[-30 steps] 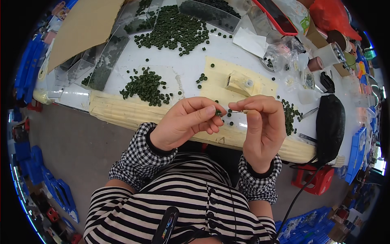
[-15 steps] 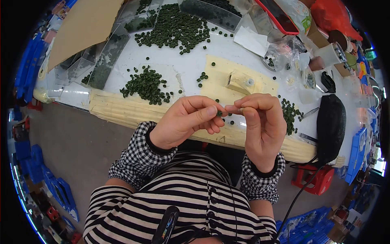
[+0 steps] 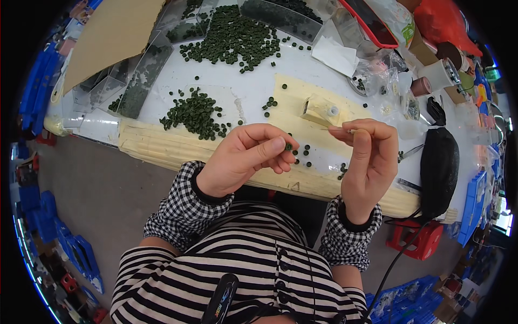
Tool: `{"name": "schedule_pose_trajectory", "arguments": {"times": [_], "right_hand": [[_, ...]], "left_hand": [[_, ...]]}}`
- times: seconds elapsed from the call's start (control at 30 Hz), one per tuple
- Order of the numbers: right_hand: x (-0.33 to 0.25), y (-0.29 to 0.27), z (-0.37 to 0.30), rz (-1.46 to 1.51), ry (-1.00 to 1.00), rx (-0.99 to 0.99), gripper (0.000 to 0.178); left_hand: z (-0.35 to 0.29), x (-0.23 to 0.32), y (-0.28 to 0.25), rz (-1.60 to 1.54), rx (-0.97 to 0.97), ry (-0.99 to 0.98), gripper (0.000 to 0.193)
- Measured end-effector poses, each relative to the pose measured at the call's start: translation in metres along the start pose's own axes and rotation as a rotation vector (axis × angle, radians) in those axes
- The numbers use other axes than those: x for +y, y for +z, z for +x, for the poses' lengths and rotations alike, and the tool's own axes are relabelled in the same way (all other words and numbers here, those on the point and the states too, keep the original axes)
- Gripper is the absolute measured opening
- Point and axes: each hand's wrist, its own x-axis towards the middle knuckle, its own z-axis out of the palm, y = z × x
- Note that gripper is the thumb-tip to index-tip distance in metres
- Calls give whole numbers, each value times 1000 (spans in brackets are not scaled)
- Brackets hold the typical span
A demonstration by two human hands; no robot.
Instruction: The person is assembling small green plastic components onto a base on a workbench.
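Between the thumb and forefinger of my left hand (image 3: 245,156) is pinched a small, dark green round bead (image 3: 288,147). To its right, over the table's near edge, my right hand (image 3: 371,162) has thumb and forefinger closed on a thin, needle-like tool (image 3: 325,129), whose fine tip sticks out leftward; most of it is hidden by the fingers. The two hands are apart. Several loose green beads (image 3: 307,147) lie on the table between them, and a cream block with a pale round knob (image 3: 318,111) stands just beyond.
A heap of green beads (image 3: 197,114) lies left, with a larger pile (image 3: 232,38) farther back. Clear plastic bins (image 3: 145,73) and a cardboard sheet (image 3: 105,38) stand at the far left. A black pouch (image 3: 440,170) with a cable is at the right, near plastic bags and a red-edged tray (image 3: 372,24).
My right hand has moved right and slightly up, drawing the thin tool away from the bead. My left hand still holds the bead and has barely shifted.
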Motion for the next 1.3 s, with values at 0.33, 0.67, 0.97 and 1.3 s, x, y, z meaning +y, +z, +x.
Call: {"name": "schedule_pose_trajectory", "arguments": {"times": [0.33, 0.67, 0.97, 1.3], "right_hand": [[33, -12, 18, -854, -359, -39, 12], [8, 3, -20, -509, -288, -125, 29], [12, 14, -35, -348, -263, -202, 35], [11, 14, -36, -347, -268, -200, 35]], "left_hand": [[1, -1, 5, 191, 190, 215, 19], [-3, -2, 10, 301, 172, 290, 22], [-3, -3, 15, 204, 179, 278, 22], [-5, -10, 12, 231, 150, 307, 18]]}}
